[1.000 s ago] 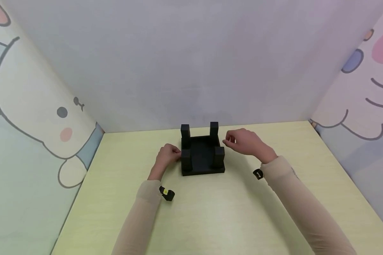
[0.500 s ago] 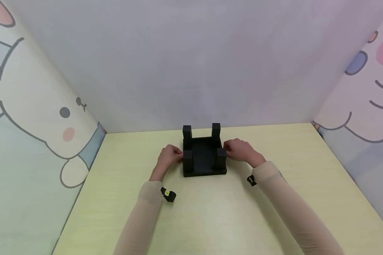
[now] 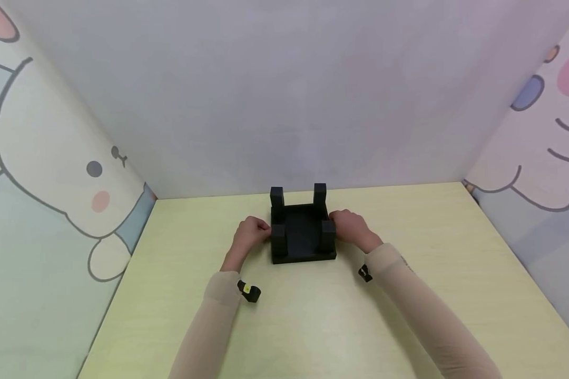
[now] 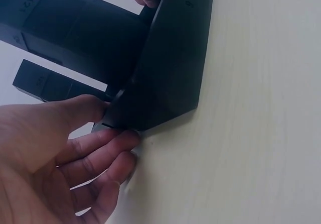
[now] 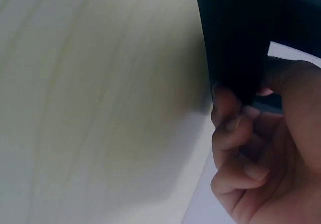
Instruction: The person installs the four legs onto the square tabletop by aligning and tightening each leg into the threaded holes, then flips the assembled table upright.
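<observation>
A black square base with a low rim and several upright corner posts [image 3: 303, 231] stands on the table, like a small table turned upside down. At its left side my left hand [image 3: 250, 231] pinches the side wall; the left wrist view shows the thumb over the wall's edge and curled fingers against the outside. My right hand [image 3: 353, 229] grips the opposite side, its fingertips partly hidden behind the posts. In the right wrist view, the right thumb [image 5: 291, 78] reaches over the wall and the other fingers curl against its outer face.
The pale wooden table [image 3: 308, 326] extends around the base. A plain light wall [image 3: 284, 105] rises just behind it, and cartoon-printed panels [image 3: 42, 200] flank both sides. Small black wrist cameras [image 3: 249, 291] hang below each sleeve.
My right hand has come left and slightly down from the air beside the base and taken hold of its right side. The left hand and the base look nearly unmoved.
</observation>
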### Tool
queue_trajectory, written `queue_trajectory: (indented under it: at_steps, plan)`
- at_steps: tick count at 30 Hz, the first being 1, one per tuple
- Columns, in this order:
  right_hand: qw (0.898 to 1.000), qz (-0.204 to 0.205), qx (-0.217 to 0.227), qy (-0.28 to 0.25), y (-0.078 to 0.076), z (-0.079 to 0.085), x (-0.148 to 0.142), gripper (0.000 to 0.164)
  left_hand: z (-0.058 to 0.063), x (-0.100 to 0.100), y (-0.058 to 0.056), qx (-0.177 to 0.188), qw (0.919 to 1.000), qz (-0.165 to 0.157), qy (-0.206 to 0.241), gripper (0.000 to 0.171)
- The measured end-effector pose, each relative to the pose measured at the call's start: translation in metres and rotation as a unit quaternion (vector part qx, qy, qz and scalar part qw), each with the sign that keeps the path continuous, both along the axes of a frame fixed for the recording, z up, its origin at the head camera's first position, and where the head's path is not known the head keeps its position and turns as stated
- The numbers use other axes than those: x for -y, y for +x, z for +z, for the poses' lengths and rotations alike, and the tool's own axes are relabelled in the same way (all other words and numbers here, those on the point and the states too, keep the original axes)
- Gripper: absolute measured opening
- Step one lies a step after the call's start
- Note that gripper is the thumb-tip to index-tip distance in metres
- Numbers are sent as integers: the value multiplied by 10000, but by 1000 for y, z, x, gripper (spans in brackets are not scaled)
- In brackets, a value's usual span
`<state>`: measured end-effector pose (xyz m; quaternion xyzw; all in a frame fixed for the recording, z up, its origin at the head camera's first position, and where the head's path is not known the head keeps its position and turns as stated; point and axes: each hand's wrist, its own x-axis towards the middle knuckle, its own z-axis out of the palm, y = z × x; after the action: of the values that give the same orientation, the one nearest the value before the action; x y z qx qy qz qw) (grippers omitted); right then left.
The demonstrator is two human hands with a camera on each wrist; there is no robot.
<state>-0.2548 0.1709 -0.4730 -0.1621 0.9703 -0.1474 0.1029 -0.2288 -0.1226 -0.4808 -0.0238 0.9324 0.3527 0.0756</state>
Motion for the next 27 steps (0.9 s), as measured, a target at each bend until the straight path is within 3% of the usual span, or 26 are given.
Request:
queue_trajectory:
  at_steps: [5, 11, 18, 23, 27]
  plan:
    - [9999, -159, -65, 21, -1, 0, 4, 20, -5, 1, -1, -168, 9997, -46, 178, 17]
    - [9994, 187, -146, -246, -3, -2, -1, 19, -7, -1, 0, -195, 9994, -139, 245, 19]
    - [9989, 222, 6, -413, -2, -3, -4, 26, -8, 2, 5, -284, 9985, -362, 286, 28]
    - [9977, 452, -233, -439, 1, 4, -4, 34, -5, 5, 7, -413, 9975, -431, 391, 30]
    - [9963, 542, -182, -645, 5, 11, -5, 37, -4, 8, 7, -509, 9969, -437, 420, 31]
